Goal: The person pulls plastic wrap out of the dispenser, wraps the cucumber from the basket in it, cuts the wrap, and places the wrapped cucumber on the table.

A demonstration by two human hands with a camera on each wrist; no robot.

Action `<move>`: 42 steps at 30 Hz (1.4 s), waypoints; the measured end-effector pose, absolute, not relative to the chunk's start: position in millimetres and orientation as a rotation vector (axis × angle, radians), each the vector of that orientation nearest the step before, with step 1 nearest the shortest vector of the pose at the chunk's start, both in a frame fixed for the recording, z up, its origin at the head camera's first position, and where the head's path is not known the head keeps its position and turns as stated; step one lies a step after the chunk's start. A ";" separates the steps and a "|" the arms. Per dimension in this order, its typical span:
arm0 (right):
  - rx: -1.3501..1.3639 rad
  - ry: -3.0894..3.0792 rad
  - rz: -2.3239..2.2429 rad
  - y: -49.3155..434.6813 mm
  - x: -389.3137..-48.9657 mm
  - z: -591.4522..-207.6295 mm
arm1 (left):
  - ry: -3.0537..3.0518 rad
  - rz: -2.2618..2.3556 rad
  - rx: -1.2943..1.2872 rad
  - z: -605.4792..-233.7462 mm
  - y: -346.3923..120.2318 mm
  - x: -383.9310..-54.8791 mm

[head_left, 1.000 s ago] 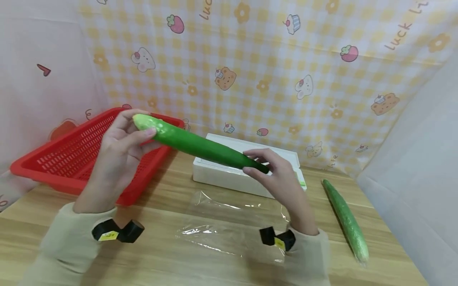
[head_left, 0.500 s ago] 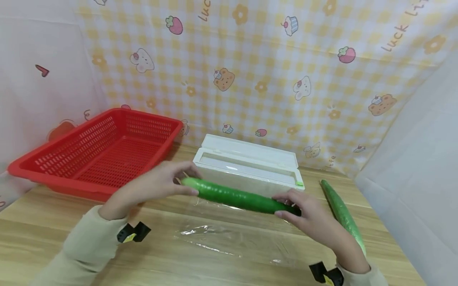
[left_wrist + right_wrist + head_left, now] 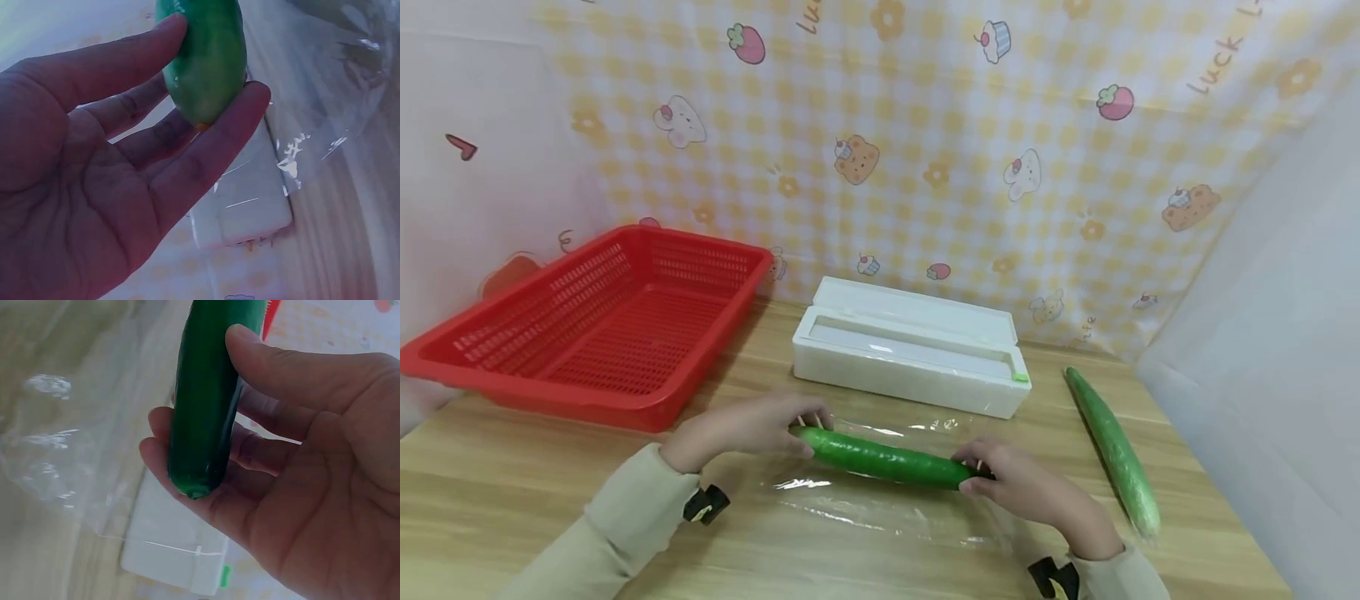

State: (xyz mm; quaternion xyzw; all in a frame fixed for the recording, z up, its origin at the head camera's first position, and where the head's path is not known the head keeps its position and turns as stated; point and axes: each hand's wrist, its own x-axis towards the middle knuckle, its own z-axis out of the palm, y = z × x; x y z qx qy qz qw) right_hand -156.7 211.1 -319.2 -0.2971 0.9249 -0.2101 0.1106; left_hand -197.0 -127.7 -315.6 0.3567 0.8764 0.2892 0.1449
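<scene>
A long green cucumber (image 3: 887, 463) lies level between my two hands, low over a sheet of clear plastic wrap (image 3: 850, 510) spread on the table. My left hand (image 3: 760, 427) pinches its paler end between thumb and fingers; that light tip (image 3: 209, 81) shows close up in the left wrist view. At the dark end, my right hand (image 3: 1015, 479) holds it the same way, and the right wrist view shows the thumb on one side of the cucumber (image 3: 209, 419) and the fingers behind.
Behind the wrap stands a white wrap dispenser box (image 3: 902, 379), its lid raised. A red plastic basket (image 3: 662, 404) is at the left. To the right lies a second cucumber (image 3: 1112, 450) in clear film. A patterned cloth (image 3: 925, 217) hangs at the back.
Both hands have lowered the cucumber from above the dispenser box down to the plastic wrap. It was steeply slanted and is now nearer level. The left hand has come away from the basket.
</scene>
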 end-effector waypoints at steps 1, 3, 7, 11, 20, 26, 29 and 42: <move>-0.868 2.715 -0.610 210.9 -157.3 -320.7 | 2.521 0.827 1.013 -317.2 -127.1 -197.1; -0.863 2.714 -0.597 210.6 -158.3 -323.1 | 2.515 0.820 0.998 -320.0 -126.0 -197.4; -0.826 2.704 -0.609 210.7 -158.8 -326.0 | 2.527 0.804 0.996 -323.4 -123.9 -198.0; -0.816 2.703 -0.628 211.1 -158.5 -326.7 | 2.534 0.811 0.962 -324.5 -122.4 -198.4; -0.773 2.697 -0.629 208.7 -157.8 -324.9 | 2.564 0.736 0.993 -323.1 -118.9 -195.4; -0.736 2.717 -0.605 206.4 -157.1 -324.1 | 2.561 0.743 0.960 -322.3 -117.5 -192.7; -0.687 2.774 -0.577 200.4 -151.4 -320.4 | 2.562 0.740 0.964 -322.3 -117.0 -191.9; -0.977 2.758 -0.216 163.4 -118.2 -317.6 | 2.577 0.742 0.931 -318.7 -113.1 -187.2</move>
